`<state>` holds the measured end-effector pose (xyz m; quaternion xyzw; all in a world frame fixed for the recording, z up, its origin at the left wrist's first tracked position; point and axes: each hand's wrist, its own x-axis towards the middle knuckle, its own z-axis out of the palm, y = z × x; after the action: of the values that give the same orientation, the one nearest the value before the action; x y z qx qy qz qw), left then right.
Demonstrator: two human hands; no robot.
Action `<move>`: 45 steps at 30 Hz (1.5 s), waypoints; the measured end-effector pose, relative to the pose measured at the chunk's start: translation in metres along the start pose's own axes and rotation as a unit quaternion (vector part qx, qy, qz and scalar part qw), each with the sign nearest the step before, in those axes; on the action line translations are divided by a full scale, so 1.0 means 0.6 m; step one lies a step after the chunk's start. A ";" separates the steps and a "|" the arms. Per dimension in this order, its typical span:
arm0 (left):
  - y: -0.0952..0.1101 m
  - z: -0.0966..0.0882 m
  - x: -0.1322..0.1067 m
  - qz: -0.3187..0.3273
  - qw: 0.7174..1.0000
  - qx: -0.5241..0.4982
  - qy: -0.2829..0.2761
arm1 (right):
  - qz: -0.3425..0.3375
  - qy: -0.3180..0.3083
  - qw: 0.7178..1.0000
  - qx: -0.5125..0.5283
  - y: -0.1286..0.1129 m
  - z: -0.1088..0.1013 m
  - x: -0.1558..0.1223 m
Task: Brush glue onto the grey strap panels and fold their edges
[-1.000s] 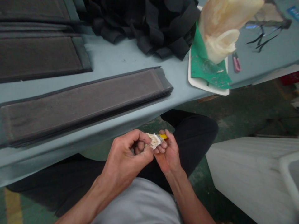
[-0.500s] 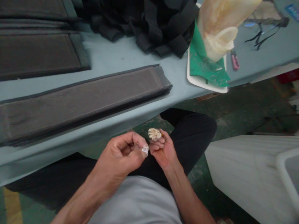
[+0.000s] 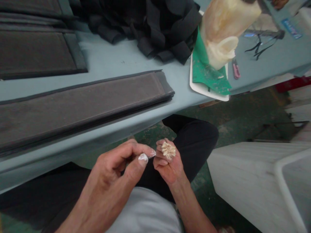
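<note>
My right hand (image 3: 167,163) is closed round a small brush (image 3: 168,150); only its stiff, glue-caked whitish bristles show above my fingers. My left hand (image 3: 116,168) is just left of it, thumb and fingers pinched together with white glue on the tips, not touching the bristles. Both hands are over my lap, below the edge of the pale blue table (image 3: 116,64). On the table in front of me lies a long stack of dark grey strips (image 3: 82,102).
A second dark stack (image 3: 36,55) lies at the far left and a heap of black straps (image 3: 155,26) at the back. A white tray with a green mat (image 3: 209,77) holds a yellowish glue container (image 3: 223,29). A white bin (image 3: 262,181) stands at my right.
My left hand has come off the brush and drawn back slightly. The brush has turned in my right hand so the bristles face the camera and the yellow handle is hidden.
</note>
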<state>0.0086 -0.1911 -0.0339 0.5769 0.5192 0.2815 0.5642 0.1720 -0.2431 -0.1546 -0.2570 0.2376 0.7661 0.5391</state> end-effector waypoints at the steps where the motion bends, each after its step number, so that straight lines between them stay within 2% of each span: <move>1: -0.001 -0.001 -0.002 0.006 1.000 0.013 -0.005 | 0.003 -0.001 1.000 -0.002 -0.001 0.001 -0.001; 11: -0.022 0.014 -0.018 0.010 0.998 -0.008 -0.068 | 0.003 -0.019 0.999 -0.028 0.002 0.016 -0.003; 18: -0.023 0.025 -0.012 -0.011 0.997 -0.035 -0.068 | 0.012 -0.035 0.999 -0.025 0.001 0.022 0.000; 27: -0.022 0.024 -0.014 0.015 0.999 -0.022 -0.044 | -0.005 -0.043 0.997 -0.069 0.000 0.019 0.011; 32: -0.022 0.025 -0.009 -0.012 0.999 -0.025 -0.030 | -0.001 -0.076 0.993 -0.092 -0.003 0.014 0.019; 37: -0.031 0.026 -0.009 -0.008 0.997 -0.058 -0.058 | 0.007 -0.095 0.988 -0.121 -0.004 0.011 0.024; 42: -0.043 0.022 -0.008 0.046 0.996 0.000 -0.079 | 0.007 -0.107 0.982 -0.156 -0.010 0.012 0.021; 45: -0.046 0.018 -0.005 0.032 0.995 0.015 -0.093 | -0.004 -0.110 0.979 -0.172 -0.023 0.018 0.016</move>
<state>0.0098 -0.2026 -0.0614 0.6257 0.4496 0.2366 0.5920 0.1806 -0.2252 -0.1539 -0.2608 0.0411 0.8170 0.5126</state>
